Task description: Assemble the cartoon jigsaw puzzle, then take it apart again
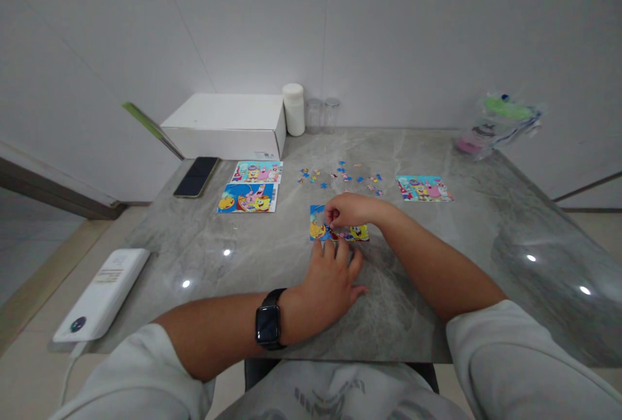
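flat rectangular jigsaw [317, 230] on veined grey tabletop [272, 245], right hand [352, 210] curled over it, whether it pinches anything I cannot tell, left hand [325, 284] spread, grasping nothing, touching near the jigsaw's lower edge, knobbed loose pieces [360, 179] beyond

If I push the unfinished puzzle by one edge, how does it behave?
The puzzle probably buckles or splits at its seams: it looks thin and built from small pieces, like the loose pieces beyond it. It likely slides easily, as the table looks glossy. Tipping seems unlikely; it lies flat.
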`<state>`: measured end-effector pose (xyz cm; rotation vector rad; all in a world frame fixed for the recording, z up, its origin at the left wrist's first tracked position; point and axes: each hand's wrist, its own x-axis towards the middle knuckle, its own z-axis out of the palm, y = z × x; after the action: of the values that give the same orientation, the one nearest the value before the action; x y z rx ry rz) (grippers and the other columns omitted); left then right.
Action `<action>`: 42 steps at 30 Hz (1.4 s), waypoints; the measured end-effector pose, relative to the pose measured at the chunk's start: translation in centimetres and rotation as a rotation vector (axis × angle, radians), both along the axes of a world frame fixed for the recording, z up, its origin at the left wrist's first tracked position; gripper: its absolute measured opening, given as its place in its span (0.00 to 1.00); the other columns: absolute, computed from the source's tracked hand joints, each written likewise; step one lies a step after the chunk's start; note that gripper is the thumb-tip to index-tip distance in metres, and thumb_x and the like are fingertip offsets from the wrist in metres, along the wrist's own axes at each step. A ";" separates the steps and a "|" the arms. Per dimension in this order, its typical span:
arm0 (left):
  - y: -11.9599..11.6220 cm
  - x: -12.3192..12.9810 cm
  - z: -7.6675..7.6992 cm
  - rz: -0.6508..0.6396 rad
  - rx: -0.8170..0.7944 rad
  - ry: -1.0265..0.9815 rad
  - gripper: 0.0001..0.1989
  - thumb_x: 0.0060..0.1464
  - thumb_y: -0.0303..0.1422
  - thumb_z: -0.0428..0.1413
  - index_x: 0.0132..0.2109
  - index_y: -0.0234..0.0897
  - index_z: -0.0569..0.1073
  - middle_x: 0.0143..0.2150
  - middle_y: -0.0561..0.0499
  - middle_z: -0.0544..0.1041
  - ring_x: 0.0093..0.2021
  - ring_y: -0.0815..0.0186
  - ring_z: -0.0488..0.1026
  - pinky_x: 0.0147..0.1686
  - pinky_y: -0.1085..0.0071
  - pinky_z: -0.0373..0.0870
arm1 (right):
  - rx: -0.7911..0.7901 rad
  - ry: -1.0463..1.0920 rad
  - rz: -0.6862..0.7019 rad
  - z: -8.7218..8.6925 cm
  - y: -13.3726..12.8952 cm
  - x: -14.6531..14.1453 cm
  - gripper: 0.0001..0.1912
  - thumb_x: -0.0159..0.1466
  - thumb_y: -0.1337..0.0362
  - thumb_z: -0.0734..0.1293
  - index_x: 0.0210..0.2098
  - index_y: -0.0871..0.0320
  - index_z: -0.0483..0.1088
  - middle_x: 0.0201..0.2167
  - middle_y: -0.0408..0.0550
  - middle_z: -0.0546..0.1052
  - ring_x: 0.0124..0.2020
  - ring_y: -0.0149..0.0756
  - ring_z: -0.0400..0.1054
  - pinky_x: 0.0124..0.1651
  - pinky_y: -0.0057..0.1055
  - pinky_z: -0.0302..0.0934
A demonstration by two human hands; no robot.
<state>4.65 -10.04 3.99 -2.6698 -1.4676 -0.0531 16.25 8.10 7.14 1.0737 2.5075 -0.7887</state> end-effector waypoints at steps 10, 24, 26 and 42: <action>0.4 0.0 -0.3 -0.028 -0.003 -0.034 0.37 0.63 0.55 0.57 0.68 0.32 0.68 0.65 0.25 0.69 0.61 0.37 0.68 0.55 0.44 0.66 | 0.046 0.003 -0.005 -0.5 -0.4 -0.5 0.07 0.60 0.67 0.72 0.37 0.53 0.83 0.33 0.44 0.85 0.36 0.35 0.77 0.38 0.26 0.60; 0.7 0.0 0.0 -0.021 -0.031 -0.028 0.36 0.63 0.55 0.58 0.67 0.33 0.69 0.63 0.28 0.71 0.59 0.39 0.69 0.56 0.45 0.66 | 0.145 -0.052 -0.006 -0.7 -1.0 -1.1 0.09 0.60 0.67 0.71 0.39 0.56 0.83 0.36 0.48 0.85 0.35 0.36 0.77 0.32 0.27 0.57; 0.6 0.0 0.0 -0.019 -0.033 -0.027 0.37 0.62 0.56 0.59 0.66 0.33 0.69 0.63 0.29 0.71 0.59 0.39 0.70 0.56 0.45 0.66 | 0.157 -0.057 -0.006 -0.8 -1.0 -1.1 0.09 0.60 0.67 0.72 0.40 0.56 0.83 0.37 0.48 0.85 0.37 0.37 0.77 0.33 0.27 0.57; 1.2 -0.1 -0.1 -0.037 -0.058 -0.064 0.33 0.65 0.53 0.56 0.65 0.32 0.69 0.60 0.31 0.72 0.56 0.43 0.71 0.54 0.48 0.67 | 0.163 -0.061 -0.016 -0.6 -1.3 -1.3 0.10 0.58 0.69 0.72 0.39 0.54 0.83 0.38 0.48 0.85 0.39 0.38 0.77 0.35 0.27 0.58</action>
<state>4.53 -8.88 3.94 -2.7668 -1.4593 -0.1008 14.94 6.81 6.53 1.1537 2.5497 -0.5542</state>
